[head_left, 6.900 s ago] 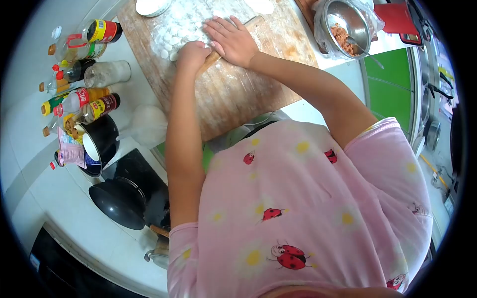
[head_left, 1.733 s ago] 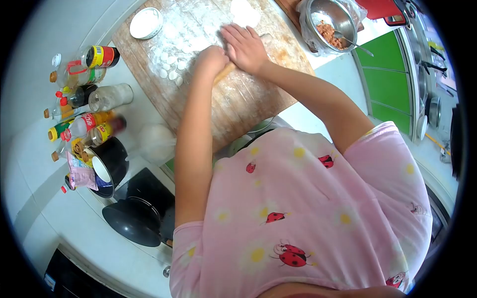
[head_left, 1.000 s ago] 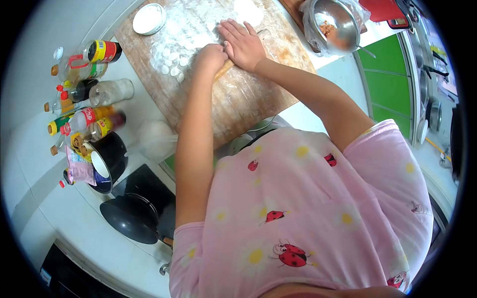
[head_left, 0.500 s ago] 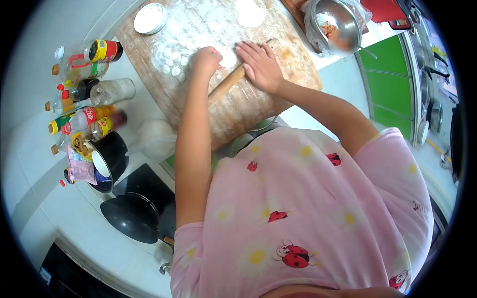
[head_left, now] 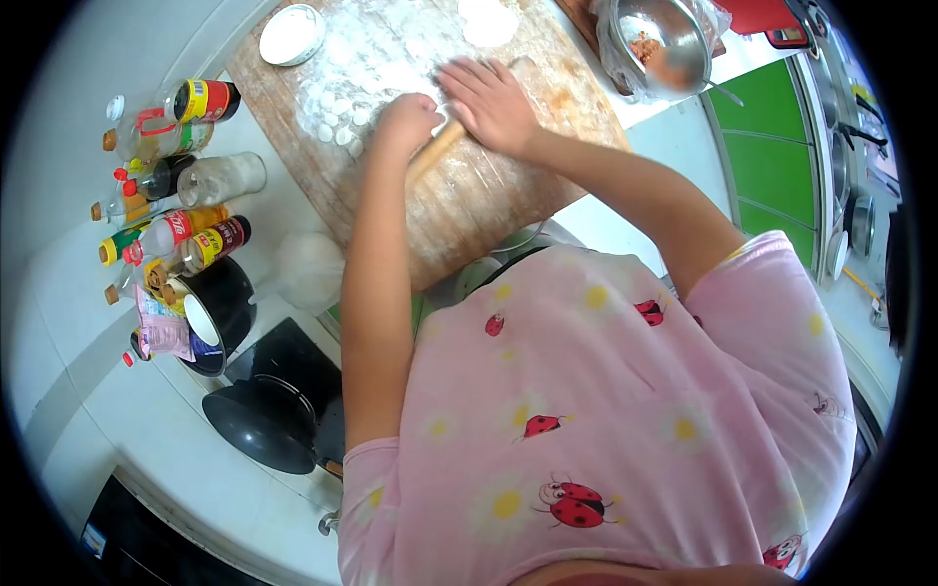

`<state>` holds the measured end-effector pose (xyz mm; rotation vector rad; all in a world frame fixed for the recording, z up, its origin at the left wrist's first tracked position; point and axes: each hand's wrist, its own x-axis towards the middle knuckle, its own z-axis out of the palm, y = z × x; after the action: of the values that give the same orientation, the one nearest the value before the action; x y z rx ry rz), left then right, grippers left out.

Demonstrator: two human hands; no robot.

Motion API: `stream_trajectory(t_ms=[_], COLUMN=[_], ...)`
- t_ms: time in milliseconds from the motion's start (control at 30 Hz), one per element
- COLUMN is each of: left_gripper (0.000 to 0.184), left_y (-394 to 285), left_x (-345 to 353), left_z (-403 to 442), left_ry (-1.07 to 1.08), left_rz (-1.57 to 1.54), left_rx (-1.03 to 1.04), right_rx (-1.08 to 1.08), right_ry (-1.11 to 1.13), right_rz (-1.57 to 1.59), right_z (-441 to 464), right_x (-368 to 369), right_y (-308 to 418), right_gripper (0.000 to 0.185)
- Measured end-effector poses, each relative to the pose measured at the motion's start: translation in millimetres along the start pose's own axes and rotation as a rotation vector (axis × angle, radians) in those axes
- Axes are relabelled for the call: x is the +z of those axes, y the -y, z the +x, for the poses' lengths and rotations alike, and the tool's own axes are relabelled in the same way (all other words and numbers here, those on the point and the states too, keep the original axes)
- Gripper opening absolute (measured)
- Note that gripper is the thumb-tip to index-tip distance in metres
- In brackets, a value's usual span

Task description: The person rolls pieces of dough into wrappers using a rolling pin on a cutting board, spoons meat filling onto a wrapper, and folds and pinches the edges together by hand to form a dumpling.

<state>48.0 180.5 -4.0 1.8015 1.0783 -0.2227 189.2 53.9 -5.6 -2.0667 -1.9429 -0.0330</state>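
On the floury wooden board, my left hand [head_left: 406, 125] is closed, pinching the edge of a small dough round [head_left: 445, 118] that is mostly covered by the hands. My right hand [head_left: 494, 107] lies flat with its fingers stretched out, palm down over a wooden rolling pin [head_left: 436, 154]. The pin slants across the board, one end by my left wrist and the other beyond my right fingers. Left of my left hand are several small floured dough pieces [head_left: 335, 119]. Rolled white dough wrappers [head_left: 489, 23] lie at the board's far side.
A white bowl of flour [head_left: 291, 35] stands at the board's [head_left: 479, 215] far left corner. To the right is a steel bowl [head_left: 674, 49] with filling and a spoon. Several bottles [head_left: 210, 101] line the left wall, and a black wok [head_left: 259, 422] sits below them.
My right hand has slid left and slightly away from me over the rolling pin, closer to my left hand. Less of the dough round shows now.
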Motion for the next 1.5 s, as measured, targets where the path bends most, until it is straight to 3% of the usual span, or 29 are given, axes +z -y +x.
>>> stream_trajectory(t_ms=[100, 233, 400, 500, 633, 667, 767, 800, 900, 1000, 1100, 1133, 1267, 1367, 1400, 1500], left_gripper=[0.016, 0.018, 0.022, 0.021, 0.018, 0.017, 0.016, 0.017, 0.018, 0.021, 0.02, 0.021, 0.024, 0.02, 0.022, 0.019], left_y=[-16, 8, -5, 0, 11, 7, -2, 0, 12, 21, 8, 1, 13, 17, 9, 8], left_x=[-7, -2, -6, -8, -9, -7, -6, -5, -9, -9, -8, -7, -11, -8, -12, -10], left_z=[-12, -8, -12, -14, -16, -16, -13, -11, -13, -18, -17, -18, -17, -25, -26, -13], left_ry=[-0.106, -0.158, -0.075, -0.122, -0.022, 0.035, -0.101, -0.161, -0.079, 0.008, 0.022, -0.092, -0.066, -0.064, 0.047, -0.081], left_rz=[0.102, -0.365, 0.06, -0.215, -0.523, -0.416, 0.016, 0.057, -0.333, -0.532, -0.069, 0.051, -0.323, -0.56, -0.408, 0.037], left_rx=[-0.021, -0.151, -0.007, -0.065, -0.176, -0.174, 0.056, 0.049, -0.078, -0.16, 0.004, 0.016, -0.049, -0.216, -0.169, 0.038], right_rx=[-0.014, -0.039, -0.072, -0.065, -0.099, -0.087, -0.089, -0.085, -0.109, -0.115, -0.152, -0.134, -0.134, -0.131, -0.143, -0.12], right_ry=[-0.047, 0.016, -0.122, -0.088, 0.073, 0.063, -0.007, -0.049, -0.04, 0.048, -0.045, -0.07, 0.028, 0.11, 0.075, -0.038], right_rz=[-0.062, 0.051, 0.001, 0.045, 0.035, 0.069, 0.031, -0.039, 0.042, 0.061, 0.069, 0.031, 0.11, 0.082, 0.069, 0.009], right_z=[23, -32, 18, 7, -49, -44, 16, 26, -4, -34, -3, 11, -18, -52, -45, 10], right_x=[4, -3, 6, -2, -19, -13, 1, 6, -6, -15, -8, -1, -11, -20, -14, 4], right_y=[4, -3, 4, 4, 0, -1, 4, 6, 4, 2, 5, 8, 4, 2, 2, 10], right_gripper=[0.047, 0.045, 0.044, 0.045, 0.047, 0.048, 0.048, 0.048, 0.048, 0.047, 0.045, 0.046, 0.047, 0.049, 0.049, 0.049])
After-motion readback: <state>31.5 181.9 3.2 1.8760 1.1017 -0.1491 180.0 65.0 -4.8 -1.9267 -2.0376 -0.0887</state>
